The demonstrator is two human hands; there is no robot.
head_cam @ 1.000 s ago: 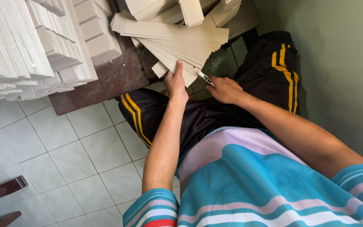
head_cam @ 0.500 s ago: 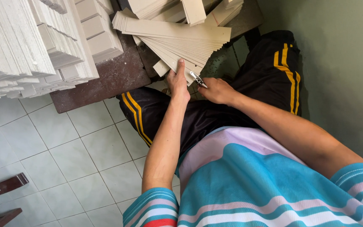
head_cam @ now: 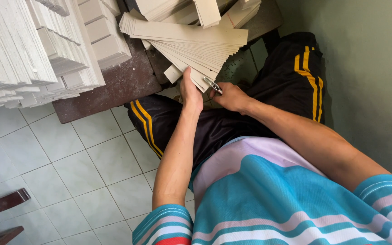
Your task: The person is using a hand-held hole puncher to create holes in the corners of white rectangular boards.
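Far left, finished-looking white stacks [head_cam: 32,50] fill a dark brown table [head_cam: 114,86], which suggests much of the work is done. Loose beige strips [head_cam: 191,38] remain fanned at the far centre, and these look like what is left. The left hand [head_cam: 190,90] grips the near end of that fan, fingers [head_cam: 186,75] curled around its edge. Just right, touching the strips' corner, a small metal tool [head_cam: 213,85] sits pinched in the right hand [head_cam: 232,97], fingers closed narrowly on it.

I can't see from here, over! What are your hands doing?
Left hand holding fanned cardboard strips. Right hand holding small metal tool at their edge. Nothing blocking.
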